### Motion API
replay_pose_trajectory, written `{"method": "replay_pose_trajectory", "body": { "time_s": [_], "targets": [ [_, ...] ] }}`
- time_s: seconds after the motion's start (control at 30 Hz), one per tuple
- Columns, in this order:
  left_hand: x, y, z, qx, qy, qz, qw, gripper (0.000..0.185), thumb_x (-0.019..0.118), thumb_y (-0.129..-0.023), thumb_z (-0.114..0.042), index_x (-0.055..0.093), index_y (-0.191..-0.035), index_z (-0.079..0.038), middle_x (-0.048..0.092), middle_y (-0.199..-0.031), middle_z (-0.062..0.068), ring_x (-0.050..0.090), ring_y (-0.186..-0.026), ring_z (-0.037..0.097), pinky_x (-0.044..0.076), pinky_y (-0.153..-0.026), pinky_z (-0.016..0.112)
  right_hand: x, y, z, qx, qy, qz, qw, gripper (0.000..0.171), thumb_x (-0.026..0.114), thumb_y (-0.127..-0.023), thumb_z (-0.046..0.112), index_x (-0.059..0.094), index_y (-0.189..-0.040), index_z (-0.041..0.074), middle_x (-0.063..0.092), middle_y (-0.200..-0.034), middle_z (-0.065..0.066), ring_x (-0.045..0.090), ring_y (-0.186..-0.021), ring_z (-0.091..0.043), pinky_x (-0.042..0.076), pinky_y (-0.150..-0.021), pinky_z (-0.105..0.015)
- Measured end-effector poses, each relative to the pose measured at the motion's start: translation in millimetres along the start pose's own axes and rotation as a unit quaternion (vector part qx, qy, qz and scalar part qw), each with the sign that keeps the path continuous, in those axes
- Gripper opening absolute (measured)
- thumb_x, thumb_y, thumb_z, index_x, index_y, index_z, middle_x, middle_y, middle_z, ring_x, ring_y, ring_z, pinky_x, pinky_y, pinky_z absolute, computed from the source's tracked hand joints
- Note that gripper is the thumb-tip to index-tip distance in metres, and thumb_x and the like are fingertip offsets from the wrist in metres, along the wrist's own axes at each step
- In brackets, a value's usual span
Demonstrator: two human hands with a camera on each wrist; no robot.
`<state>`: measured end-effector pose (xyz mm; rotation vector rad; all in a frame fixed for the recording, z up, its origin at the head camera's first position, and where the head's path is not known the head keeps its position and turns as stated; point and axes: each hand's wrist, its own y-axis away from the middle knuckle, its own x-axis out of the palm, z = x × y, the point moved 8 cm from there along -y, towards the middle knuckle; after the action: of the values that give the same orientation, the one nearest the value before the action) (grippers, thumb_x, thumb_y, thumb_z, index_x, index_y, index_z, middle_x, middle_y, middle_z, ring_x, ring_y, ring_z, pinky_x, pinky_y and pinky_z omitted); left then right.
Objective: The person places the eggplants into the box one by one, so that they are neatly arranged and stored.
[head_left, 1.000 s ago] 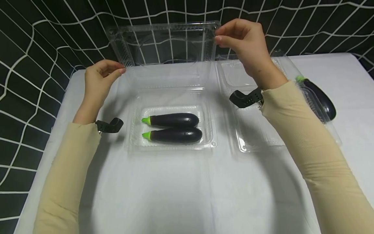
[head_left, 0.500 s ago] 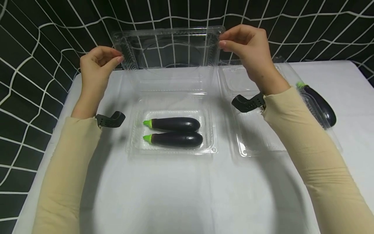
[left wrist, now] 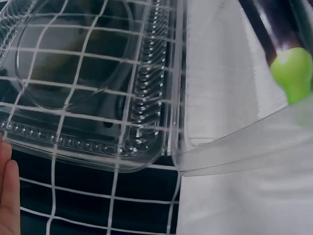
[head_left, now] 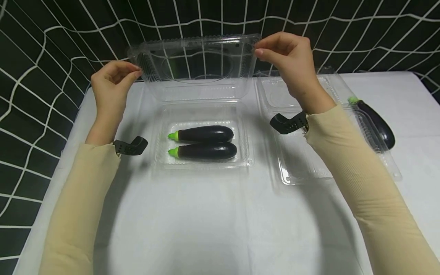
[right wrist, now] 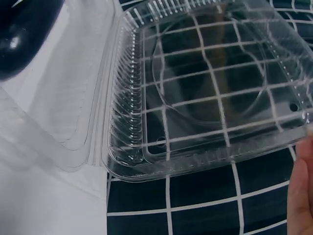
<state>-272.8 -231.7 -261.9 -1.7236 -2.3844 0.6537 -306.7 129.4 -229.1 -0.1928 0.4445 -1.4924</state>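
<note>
Lid of the clear plastic box stands raised at the far side of the desk, hinged to its tray, where two eggplants lie side by side. The left hand pinches the lid's left corner and the right hand pinches its right corner. It looks thin, light and springy, likely slippery and easily creased, so the stiffer ribbed rim corners seem the best hold. To the right lie another open box and a third eggplant.
</note>
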Motion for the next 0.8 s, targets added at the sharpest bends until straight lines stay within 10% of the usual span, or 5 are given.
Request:
{"method": "replay_pose_trajectory", "body": {
  "time_s": [0.3,0.53,0.8],
  "targets": [
    [-2.1,13.8,-7.2,0.028,-0.001,0.008,0.9996,0.009,0.071,-0.082,0.005,0.073,-0.084,-0.003,0.069,-0.082,-0.003,0.065,-0.080,0.011,0.052,-0.081,0.021,-6,14,15,-0.021,-0.138,-0.013,0.990,0.009,0.068,-0.081,-0.010,0.072,-0.087,-0.005,0.069,-0.086,-0.011,0.062,-0.082,-0.022,0.050,-0.082,-0.027],
    [-7.2,18.2,-13.7,0.049,-0.023,0.012,0.9985,0.007,0.066,-0.088,0.000,0.073,-0.090,-0.002,0.070,-0.088,0.000,0.065,-0.083,0.009,0.052,-0.083,0.022,-6,20,17,-0.017,-0.071,-0.004,0.997,0.008,0.069,-0.082,-0.006,0.073,-0.087,-0.001,0.069,-0.086,-0.008,0.061,-0.084,-0.021,0.049,-0.083,-0.027],
    [-16.0,21.0,-29.2,0.046,0.129,-0.023,0.9903,0.008,0.066,-0.087,0.003,0.073,-0.086,-0.001,0.069,-0.088,0.008,0.065,-0.082,0.017,0.052,-0.084,0.025,-7,26,19,-0.011,-0.038,-0.010,0.999,0.008,0.070,-0.082,-0.004,0.075,-0.087,0.000,0.070,-0.085,-0.005,0.061,-0.085,-0.021,0.048,-0.082,-0.027]
  ]
}}
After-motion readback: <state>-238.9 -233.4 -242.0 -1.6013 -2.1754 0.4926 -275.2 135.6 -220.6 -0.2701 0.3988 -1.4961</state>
